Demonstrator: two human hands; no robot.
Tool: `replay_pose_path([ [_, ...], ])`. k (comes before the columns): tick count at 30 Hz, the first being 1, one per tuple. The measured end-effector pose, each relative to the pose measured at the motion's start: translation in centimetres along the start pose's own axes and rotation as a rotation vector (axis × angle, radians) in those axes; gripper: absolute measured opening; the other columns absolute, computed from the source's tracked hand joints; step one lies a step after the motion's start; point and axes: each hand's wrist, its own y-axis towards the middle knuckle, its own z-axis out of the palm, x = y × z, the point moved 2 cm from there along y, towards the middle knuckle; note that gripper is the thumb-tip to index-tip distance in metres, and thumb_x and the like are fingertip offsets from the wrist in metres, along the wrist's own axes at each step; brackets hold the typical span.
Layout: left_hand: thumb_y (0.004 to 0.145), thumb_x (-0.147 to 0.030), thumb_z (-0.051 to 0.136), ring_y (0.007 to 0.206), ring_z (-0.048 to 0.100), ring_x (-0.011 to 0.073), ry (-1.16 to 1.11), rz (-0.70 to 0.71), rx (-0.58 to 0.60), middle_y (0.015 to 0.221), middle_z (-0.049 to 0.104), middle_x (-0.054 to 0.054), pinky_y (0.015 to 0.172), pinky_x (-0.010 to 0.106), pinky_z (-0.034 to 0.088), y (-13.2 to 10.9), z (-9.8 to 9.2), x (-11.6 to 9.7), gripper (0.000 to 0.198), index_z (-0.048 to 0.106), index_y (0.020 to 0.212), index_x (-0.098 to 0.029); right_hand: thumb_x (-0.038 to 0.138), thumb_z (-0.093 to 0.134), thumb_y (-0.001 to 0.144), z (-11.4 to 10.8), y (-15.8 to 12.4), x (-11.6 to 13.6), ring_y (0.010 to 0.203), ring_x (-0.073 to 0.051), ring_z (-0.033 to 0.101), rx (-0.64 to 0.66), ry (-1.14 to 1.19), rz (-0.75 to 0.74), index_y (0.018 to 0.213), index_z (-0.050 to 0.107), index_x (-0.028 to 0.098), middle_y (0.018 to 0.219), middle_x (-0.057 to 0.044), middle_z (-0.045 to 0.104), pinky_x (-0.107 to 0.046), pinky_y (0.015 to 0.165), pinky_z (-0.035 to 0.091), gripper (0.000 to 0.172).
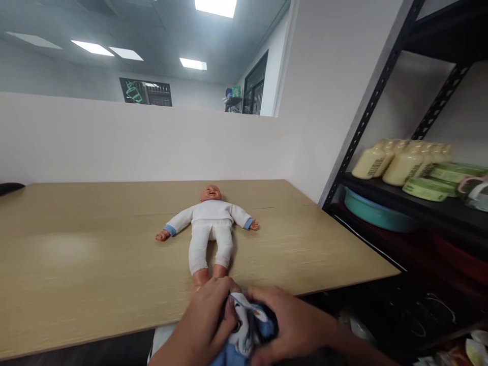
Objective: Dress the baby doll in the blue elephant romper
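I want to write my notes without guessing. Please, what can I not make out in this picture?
Cloth: head view; the left hand and right hand cover parts and the bottom edge cuts it, so its full shape is unclear.
Doll: head view; the left hand partly hides its feet.
Bottles: head view; label words are too small and blurred.
Pink-and-white item: head view; cut off by the right edge.

This looks like a childcare practice room: a baby doll (211, 218) lies on a wide bench (95, 284), panel lights (216, 6) shine from the ceiling (160, 25), and a metal rack (385, 194) (black, with slotted posts (372, 104)) holds matching bottles (402, 165) and a teal basin (375, 210).
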Motion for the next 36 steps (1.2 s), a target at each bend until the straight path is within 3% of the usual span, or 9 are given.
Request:
replay_pose_path([
  [3, 0.107, -0.038, 0.043, 0.094, 0.065, 0.0259, -0.036, -0.046, 0.034, 0.104, 0.073, 0.01, 0.088, 0.039, 0.054, 0.0, -2.2, 0.4, 0.025, 0.063, 0.112, -0.023, 0.046, 0.078, 0.087, 2.5, 1.2, -1.2, 0.095, -0.025, 0.067, -0.117, 0.059, 0.038, 0.121, 0.074, 0.023, 0.106, -0.005, 0.077, -0.034, 0.088, 0.054, 0.042],
  [7, 0.091, -0.052, 0.074, 0.107, 0.068, 0.0277, -0.197, -0.19, 0.279, 0.131, 0.071, 0.008, 0.088, 0.036, 0.059, -0.5, -5.0, 2.8, 0.05, 0.064, 0.134, -0.03, 0.045, 0.078, 0.088, 1.6, 2.1, -1.2, 0.081, -0.016, 0.058, -0.045, 0.298, 0.065, 0.109, 0.068, 0.021, 0.09, 0.002, 0.068, -0.026, 0.078, 0.047, 0.034],
  [10, 0.085, -0.051, 0.08, 0.115, 0.066, 0.0297, -0.282, -0.138, 0.371, 0.128, 0.071, 0.007, 0.101, 0.041, 0.057, -0.5, -5.8, 3.8, 0.04, 0.074, 0.117, -0.027, 0.048, 0.078, 0.088, 0.5, 2.7, -1.1, 0.077, -0.012, 0.056, 0.08, 0.468, 0.066, 0.108, 0.064, 0.02, 0.089, 0.004, 0.064, -0.022, 0.074, 0.044, 0.037],
  [12, 0.094, -0.05, 0.072, 0.124, 0.062, 0.0303, -0.294, -0.095, 0.371, 0.129, 0.071, 0.007, 0.113, 0.047, 0.049, -0.4, -5.6, 3.7, 0.032, 0.075, 0.115, -0.025, 0.05, 0.077, 0.09, 0.0, 3.1, -1.3, 0.082, -0.013, 0.058, 0.082, 0.464, 0.059, 0.113, 0.067, 0.02, 0.095, 0.002, 0.066, -0.022, 0.077, 0.045, 0.039],
  [17, 0.107, -0.054, 0.047, 0.157, 0.034, 0.0285, -0.377, -0.238, 0.326, 0.168, 0.042, 0.007, 0.132, 0.056, 0.019, -0.6, -3.1, 3.7, 0.056, 0.042, 0.159, -0.031, 0.058, 0.07, 0.094, -0.4, 4.3, -1.8, 0.079, -0.012, 0.056, -0.077, 0.448, 0.073, 0.107, 0.069, 0.021, 0.088, 0.003, 0.064, -0.022, 0.076, 0.045, 0.04],
  [23, 0.083, -0.05, 0.084, 0.154, 0.039, 0.0352, -0.564, -0.168, 0.441, 0.168, 0.042, 0.011, 0.129, 0.059, 0.025, -0.5, -2.0, 4.6, 0.096, 0.036, 0.162, -0.027, 0.062, 0.055, 0.1, -0.3, 5.1, -1.5, 0.091, -0.019, 0.062, -0.233, 0.244, 0.112, 0.116, 0.063, 0.026, 0.095, 0.001, 0.068, -0.031, 0.085, 0.05, 0.041],
  [28, 0.078, -0.044, 0.087, 0.131, 0.06, 0.0357, -0.312, -0.356, 0.499, 0.14, 0.069, 0.009, 0.118, 0.053, 0.044, -0.4, -3.2, 4.5, 0.067, 0.066, 0.138, -0.023, 0.056, 0.059, 0.1, -0.3, 5.5, 0.0, 0.098, -0.02, 0.063, -0.028, -0.056, 0.084, 0.12, 0.059, 0.028, 0.106, 0.0, 0.07, -0.032, 0.09, 0.049, 0.035],
  [33, 0.094, -0.049, 0.071, 0.142, 0.052, 0.034, -0.317, -0.315, 0.386, 0.154, 0.061, 0.005, 0.124, 0.049, 0.035, -0.8, -4.0, 4.0, 0.056, 0.062, 0.146, -0.031, 0.051, 0.083, 0.082, -0.2, 5.9, -0.2, 0.1, -0.021, 0.064, 0.422, -0.032, 0.063, 0.12, 0.067, 0.024, 0.109, -0.001, 0.07, -0.029, 0.093, 0.051, 0.049],
  [36, 0.097, -0.049, 0.067, 0.144, 0.049, 0.0332, -0.392, -0.289, 0.32, 0.156, 0.059, 0.005, 0.125, 0.049, 0.034, -0.9, -3.8, 4.0, 0.055, 0.059, 0.149, -0.033, 0.056, 0.081, 0.082, -0.1, 5.9, -1.0, 0.088, -0.018, 0.062, 0.37, -0.075, 0.066, 0.106, 0.072, 0.021, 0.095, 0.001, 0.07, -0.029, 0.086, 0.051, 0.043],
])
